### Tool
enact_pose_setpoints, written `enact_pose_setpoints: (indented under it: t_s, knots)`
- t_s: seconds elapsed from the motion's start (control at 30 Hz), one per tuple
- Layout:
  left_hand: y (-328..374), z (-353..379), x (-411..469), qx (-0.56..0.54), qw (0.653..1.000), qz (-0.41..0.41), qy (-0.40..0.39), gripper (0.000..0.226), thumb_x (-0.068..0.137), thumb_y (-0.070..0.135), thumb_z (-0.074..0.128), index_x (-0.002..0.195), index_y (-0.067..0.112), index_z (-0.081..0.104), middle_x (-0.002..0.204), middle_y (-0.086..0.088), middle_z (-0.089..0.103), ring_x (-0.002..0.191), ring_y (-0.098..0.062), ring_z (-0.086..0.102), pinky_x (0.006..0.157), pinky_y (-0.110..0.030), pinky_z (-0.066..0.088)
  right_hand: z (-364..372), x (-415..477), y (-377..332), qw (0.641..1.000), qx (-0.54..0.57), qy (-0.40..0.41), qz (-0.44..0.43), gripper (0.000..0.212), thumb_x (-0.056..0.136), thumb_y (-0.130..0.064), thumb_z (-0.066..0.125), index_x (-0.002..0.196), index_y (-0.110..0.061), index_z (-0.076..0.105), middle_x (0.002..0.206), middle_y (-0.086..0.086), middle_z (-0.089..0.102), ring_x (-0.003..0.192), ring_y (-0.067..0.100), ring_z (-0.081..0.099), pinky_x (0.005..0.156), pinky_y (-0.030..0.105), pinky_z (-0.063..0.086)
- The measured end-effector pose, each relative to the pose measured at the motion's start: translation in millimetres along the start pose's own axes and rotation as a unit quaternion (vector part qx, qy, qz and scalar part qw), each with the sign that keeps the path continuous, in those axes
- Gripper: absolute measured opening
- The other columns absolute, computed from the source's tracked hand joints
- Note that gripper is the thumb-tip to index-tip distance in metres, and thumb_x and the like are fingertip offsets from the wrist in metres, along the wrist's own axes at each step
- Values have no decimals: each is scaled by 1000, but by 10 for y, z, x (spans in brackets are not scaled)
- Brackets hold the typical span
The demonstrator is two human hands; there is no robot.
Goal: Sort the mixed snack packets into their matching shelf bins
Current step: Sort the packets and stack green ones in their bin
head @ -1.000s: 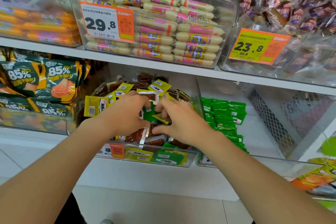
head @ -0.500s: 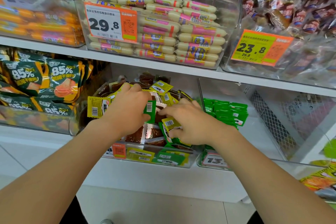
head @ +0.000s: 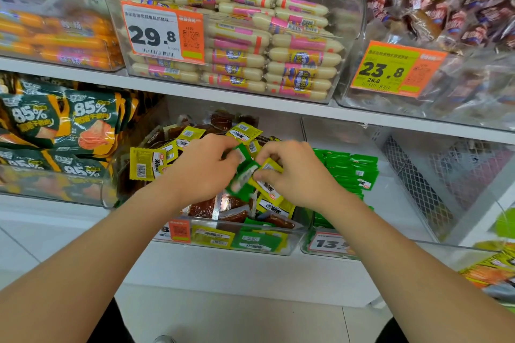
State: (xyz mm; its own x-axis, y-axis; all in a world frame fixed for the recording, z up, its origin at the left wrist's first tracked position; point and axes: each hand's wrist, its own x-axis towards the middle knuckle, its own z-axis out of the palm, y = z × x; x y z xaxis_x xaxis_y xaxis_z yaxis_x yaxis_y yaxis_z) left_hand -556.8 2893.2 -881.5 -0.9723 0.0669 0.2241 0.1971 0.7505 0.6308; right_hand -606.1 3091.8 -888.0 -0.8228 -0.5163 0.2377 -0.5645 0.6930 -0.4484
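Note:
A clear middle bin point(head: 237, 248) on the lower shelf holds mixed yellow packets point(head: 150, 166), green packets and brown snack packs. Both hands are over it. My left hand point(head: 203, 170) pinches a green packet point(head: 242, 175) at its upper end. My right hand point(head: 295, 175) pinches the same green packet at its edge and also holds a yellow packet point(head: 267, 189) under its fingers. To the right, a clear bin point(head: 331, 245) holds a stack of green packets point(head: 354, 172).
Left of the mixed bin stands a bin of dark green "85%" pouches point(head: 64, 125). The upper shelf carries bins of orange sausages point(head: 61, 39), white and pink sausages point(head: 264, 44) and dark wrapped snacks point(head: 446, 17). A wire mesh divider point(head: 412, 175) stands at the right.
My right hand has lifted from the front of the bin toward my left hand. Both hands now meet on one green packet above the pile.

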Motion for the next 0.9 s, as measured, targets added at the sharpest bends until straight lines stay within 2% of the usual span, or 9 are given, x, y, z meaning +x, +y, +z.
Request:
enact_pose_setpoints:
  t_s: [0.1,0.17,0.27,0.43,0.53,0.6,0.63,0.77,0.9]
  knots:
    - [57,-59,-34,-95,994,-12,-53,33,99,54,61,97,23,74,78,-2,72,74,-29,69,73,-50,60,10,26,16,991,80,95,49,19,86,-39,84,83,-36,65,69,3,61,61,14,42,65,29,37]
    - [47,-82,-51,-141,988,-29,-48,14,95,39,73,106,31,74,94,5,78,84,-26,75,80,-52,63,10,30,-1,979,135,128,84,20,86,-38,84,83,-35,64,73,3,69,60,11,47,65,28,42]
    - [35,-90,-40,-221,973,-65,-7,16,99,16,70,109,27,73,100,11,79,88,-14,77,84,-41,64,12,33,-63,969,181,125,112,21,91,-37,80,87,-22,66,70,4,73,45,4,46,53,24,41]
    - [38,-67,29,-338,932,-119,61,17,107,18,57,117,20,71,101,0,80,93,-17,77,88,-43,64,-23,-5,-123,988,110,46,94,31,88,-49,80,88,-18,75,54,-9,52,49,6,45,50,20,37]
    - [-59,-84,58,-126,975,-93,160,19,107,22,54,119,19,68,96,1,75,72,-19,73,64,-32,63,-18,46,-136,987,0,135,92,25,92,-52,74,103,-29,74,66,-16,48,88,18,50,77,35,43]
    - [-87,-105,46,-4,978,-77,192,24,108,21,51,126,15,64,100,1,69,66,-9,64,49,-19,50,-17,123,-153,984,48,147,90,33,96,-52,69,115,-26,75,84,-16,64,107,25,56,86,36,41]
    - [-113,-111,45,26,978,-71,195,26,108,20,51,129,13,63,104,-2,67,71,-9,62,52,-21,50,-9,170,-163,986,64,122,90,39,99,-52,65,122,-22,73,98,-8,73,113,29,59,91,38,43]
    - [-123,-95,15,78,980,-17,181,32,107,14,51,138,15,58,117,-9,61,97,-21,59,80,-35,50,-57,202,-153,991,-94,31,89,21,102,-19,60,115,-6,70,94,13,70,88,34,66,82,49,58]
    - [-19,-28,-26,26,993,18,116,27,105,17,57,132,21,56,95,11,61,75,-6,59,61,-13,43,-191,15,-148,993,-88,-50,53,52,84,-24,75,134,-17,60,109,0,68,105,19,62,91,43,58]
